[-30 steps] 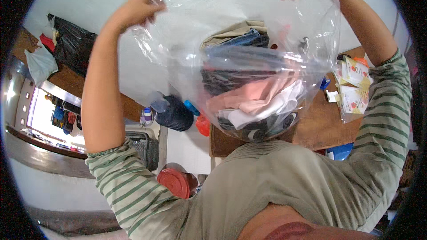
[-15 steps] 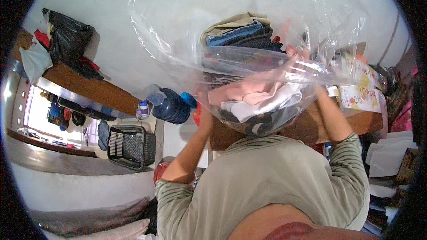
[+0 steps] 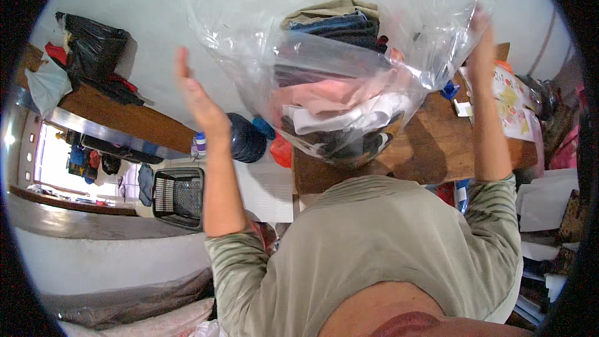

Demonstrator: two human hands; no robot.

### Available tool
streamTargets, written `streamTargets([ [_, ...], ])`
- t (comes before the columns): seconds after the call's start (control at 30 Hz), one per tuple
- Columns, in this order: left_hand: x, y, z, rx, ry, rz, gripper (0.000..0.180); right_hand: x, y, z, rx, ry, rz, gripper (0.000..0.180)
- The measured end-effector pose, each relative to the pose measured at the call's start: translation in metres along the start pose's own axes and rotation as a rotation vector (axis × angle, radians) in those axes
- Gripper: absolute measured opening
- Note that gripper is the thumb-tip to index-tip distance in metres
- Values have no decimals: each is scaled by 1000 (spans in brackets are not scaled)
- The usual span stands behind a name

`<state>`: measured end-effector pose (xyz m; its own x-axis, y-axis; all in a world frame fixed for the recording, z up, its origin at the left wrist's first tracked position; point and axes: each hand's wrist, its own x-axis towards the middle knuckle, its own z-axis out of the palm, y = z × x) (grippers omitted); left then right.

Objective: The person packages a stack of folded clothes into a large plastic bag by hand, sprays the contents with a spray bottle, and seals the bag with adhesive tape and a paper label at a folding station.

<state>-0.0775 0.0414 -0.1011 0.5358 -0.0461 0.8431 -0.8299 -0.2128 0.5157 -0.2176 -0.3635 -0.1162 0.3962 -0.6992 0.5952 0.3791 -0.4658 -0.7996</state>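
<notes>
A large clear plastic bag (image 3: 249, 65) stands on the wooden table with its mouth spread wide. Folded clothes are stacked inside: a beige garment (image 3: 331, 11) and blue jeans (image 3: 340, 28) on the far side, a pink cloth (image 3: 327, 95), a white cloth (image 3: 346, 115) and a black garment (image 3: 349, 146) nearer me. My left hand (image 3: 203, 103) is raised left of the bag, fingers stretched out, nothing in it. My right hand (image 3: 480, 50) is up at the bag's right side, against or behind the plastic; its fingers are blurred, so their grip is unclear.
The wooden table (image 3: 430, 143) carries printed white packaging (image 3: 515, 103) on the right. To the left are a blue water jug (image 3: 246, 139), a red plastic item (image 3: 281, 150) and a dark basket (image 3: 179, 196). A black bag (image 3: 97, 47) lies on a ledge. Papers (image 3: 549, 200) pile at right.
Both hands have moved outward and up, the left one away from the bag's side. The bag with its clothes sits slightly nearer the left, and its plastic has shifted.
</notes>
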Motion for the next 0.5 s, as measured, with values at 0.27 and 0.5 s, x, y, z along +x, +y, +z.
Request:
streamTargets([
  [0.27, 61, 95, 33, 686, -573, 977, 53, 18, -115, 85, 0, -105, -1503, 40],
  [0.5, 90, 65, 27, 162, -971, 162, 26, 20, -129, 32, -903, -998, -429, 30],
])
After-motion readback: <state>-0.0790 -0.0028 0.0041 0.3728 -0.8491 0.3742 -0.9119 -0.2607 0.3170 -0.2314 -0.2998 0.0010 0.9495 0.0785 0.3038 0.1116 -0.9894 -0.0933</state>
